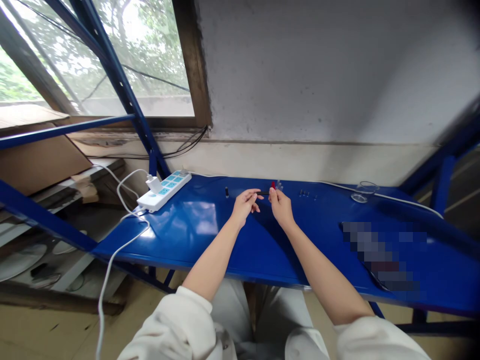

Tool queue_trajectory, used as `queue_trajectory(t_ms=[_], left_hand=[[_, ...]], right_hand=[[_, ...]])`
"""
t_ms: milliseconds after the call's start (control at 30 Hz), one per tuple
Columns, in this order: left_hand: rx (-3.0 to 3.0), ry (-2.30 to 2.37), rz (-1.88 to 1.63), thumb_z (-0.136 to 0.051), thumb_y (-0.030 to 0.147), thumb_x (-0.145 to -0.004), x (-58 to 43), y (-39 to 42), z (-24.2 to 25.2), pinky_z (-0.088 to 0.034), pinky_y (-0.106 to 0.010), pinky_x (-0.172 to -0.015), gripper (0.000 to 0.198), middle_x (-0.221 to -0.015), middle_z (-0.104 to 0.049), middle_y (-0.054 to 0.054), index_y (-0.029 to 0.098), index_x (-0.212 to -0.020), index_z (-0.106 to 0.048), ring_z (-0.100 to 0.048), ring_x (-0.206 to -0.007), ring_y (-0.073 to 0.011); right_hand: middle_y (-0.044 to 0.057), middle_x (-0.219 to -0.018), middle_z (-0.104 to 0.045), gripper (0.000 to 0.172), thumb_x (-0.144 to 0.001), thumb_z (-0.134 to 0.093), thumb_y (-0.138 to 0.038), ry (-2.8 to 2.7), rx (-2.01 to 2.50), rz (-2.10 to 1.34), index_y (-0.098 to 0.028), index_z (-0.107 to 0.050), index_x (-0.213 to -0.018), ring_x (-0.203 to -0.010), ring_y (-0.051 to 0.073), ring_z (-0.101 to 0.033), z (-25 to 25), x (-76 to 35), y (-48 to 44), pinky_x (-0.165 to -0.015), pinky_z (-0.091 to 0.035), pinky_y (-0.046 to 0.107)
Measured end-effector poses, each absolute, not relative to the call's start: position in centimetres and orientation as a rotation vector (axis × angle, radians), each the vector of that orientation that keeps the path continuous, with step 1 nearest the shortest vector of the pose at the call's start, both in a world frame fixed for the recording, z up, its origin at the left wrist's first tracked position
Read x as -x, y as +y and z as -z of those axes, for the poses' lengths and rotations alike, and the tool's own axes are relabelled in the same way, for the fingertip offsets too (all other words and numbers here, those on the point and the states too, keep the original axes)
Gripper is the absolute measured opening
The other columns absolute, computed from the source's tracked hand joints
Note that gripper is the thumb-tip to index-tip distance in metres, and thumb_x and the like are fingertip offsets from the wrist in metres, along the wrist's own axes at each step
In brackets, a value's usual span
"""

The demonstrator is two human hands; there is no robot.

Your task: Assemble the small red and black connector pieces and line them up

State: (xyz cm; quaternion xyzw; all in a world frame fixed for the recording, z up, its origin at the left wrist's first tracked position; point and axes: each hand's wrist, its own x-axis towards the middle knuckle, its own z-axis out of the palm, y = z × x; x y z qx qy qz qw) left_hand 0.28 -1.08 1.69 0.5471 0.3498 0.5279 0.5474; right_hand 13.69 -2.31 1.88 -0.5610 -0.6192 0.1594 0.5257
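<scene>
A thin black stick-like piece [263, 193], perhaps a pen barrel, spans the gap between my two hands above the blue table. My left hand [244, 204] pinches its left end, with the lower fingers loosely curled. At the other end, my right hand [280, 204] closes thumb and fingers around it. Just behind the right hand are a small red item [273, 185] and some clear pieces [279, 185], too small to name. A short black cylinder [227, 192] stands upright on the table, left of my left hand.
A white power strip [161, 195] with a plugged-in adapter lies at the table's left. Several tiny parts [304, 193] sit right of my hands. Farther right are a clear round dish [359, 198] and a dark, blurred-out flat object [375, 257]. Blue frame posts [123, 95] rise at the left.
</scene>
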Motion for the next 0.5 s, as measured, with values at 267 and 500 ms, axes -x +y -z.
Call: queue_trajectory(t_ms=[267,500], left_hand=[[-1.325,0.827,-1.261,-0.057,0.034,-0.074,-0.39,-1.25,-1.78,-0.028,-0.017,-0.037,0.031,-0.085,-0.064,-0.006,0.013,-0.096,-0.051,-0.052,-0.039,-0.0051],[-1.390,0.871,-1.272,-0.053,0.036,-0.077,-0.49,-1.32,-1.75,-0.031,-0.016,-0.038,0.023,-0.070,-0.058,0.000,0.015,-0.087,-0.049,-0.049,-0.039,-0.0041]], right_hand=[[0.000,-0.055,-0.051,0.046,-0.083,-0.029,-0.054,-1.466,1.301,-0.405,-0.018,-0.046,-0.060,-0.053,0.012,-0.048,-2.01,-13.64,-2.36,-0.055,-0.035,0.023],[0.001,-0.054,-0.051,0.048,-0.083,-0.028,-0.056,-1.444,1.321,-0.407,-0.019,-0.047,-0.059,-0.054,0.013,-0.047,-2.23,-13.56,-2.46,-0.056,-0.035,0.024]])
